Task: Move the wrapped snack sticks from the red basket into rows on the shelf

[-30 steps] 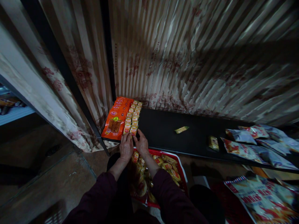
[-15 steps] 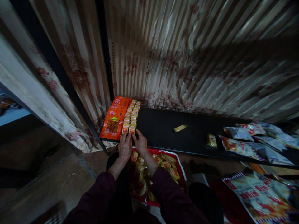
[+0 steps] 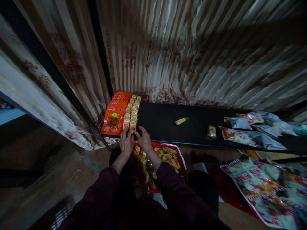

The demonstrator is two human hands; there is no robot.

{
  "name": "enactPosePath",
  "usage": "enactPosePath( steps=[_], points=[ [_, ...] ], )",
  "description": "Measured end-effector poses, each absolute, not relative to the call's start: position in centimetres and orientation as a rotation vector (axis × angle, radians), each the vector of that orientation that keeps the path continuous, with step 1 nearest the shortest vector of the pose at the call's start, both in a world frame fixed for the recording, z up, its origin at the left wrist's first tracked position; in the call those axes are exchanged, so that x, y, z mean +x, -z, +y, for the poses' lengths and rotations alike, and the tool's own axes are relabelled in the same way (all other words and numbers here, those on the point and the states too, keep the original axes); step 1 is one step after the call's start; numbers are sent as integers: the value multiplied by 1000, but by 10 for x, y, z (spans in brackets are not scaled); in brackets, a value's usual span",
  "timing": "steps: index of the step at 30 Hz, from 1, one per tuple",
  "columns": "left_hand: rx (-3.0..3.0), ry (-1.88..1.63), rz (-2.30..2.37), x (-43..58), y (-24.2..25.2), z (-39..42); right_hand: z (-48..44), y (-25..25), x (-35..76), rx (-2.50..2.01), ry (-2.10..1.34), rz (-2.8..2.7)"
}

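Two columns of small yellow-wrapped snack packs (image 3: 133,112) stand in rows at the left end of a black shelf (image 3: 158,119). My left hand (image 3: 126,142) rests its outstretched fingertips on the front packs. At their right front corner is my right hand (image 3: 144,139), with thumb and forefinger apart and nothing visible between them. Left of the columns lie overlapping orange snack bags (image 3: 114,119). Below my hands sits a red basket with a white rim (image 3: 182,156), holding many loose yellow-wrapped packs (image 3: 169,157); my right forearm hides part of it.
One yellow pack (image 3: 181,121) lies mid-shelf, another (image 3: 211,131) farther right. White and red snack bags (image 3: 240,136) cover the right end. Larger bags (image 3: 261,179) fill a basket at lower right. A striped curtain (image 3: 168,57) hangs behind; a dark post (image 3: 102,44) stands at left.
The view has shifted slightly, so the shelf appears higher and farther left. My right hand's thumb and forefinger have come away from the front pack; my left fingers stay on the packs.
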State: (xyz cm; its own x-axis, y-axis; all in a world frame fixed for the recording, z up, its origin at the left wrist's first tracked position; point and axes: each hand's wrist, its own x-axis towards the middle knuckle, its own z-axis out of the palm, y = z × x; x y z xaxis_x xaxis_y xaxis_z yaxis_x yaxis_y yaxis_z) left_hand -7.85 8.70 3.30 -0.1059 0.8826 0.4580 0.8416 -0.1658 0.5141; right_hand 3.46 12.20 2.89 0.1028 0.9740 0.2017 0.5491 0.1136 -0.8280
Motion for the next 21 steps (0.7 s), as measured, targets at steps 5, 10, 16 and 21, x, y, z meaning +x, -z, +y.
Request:
enactPosePath(
  steps=[5, 10, 16, 21],
  points=[
    [2023, -1143, 2018, -77, -34, 80, 115, -26, 41, -1531, -607, -1516],
    [1934, -1263, 2067, -75, -31, 68, 104, -25, 49, -1543, -569, -1497],
    [1909, -1366, 1988, -65, -17, 40, 88, -21, 55, -1490, -565, -1475],
    [1987, -1197, 1817, -49, 3, 12, 73, -18, 59, -1502, -582, -1491]
  ],
)
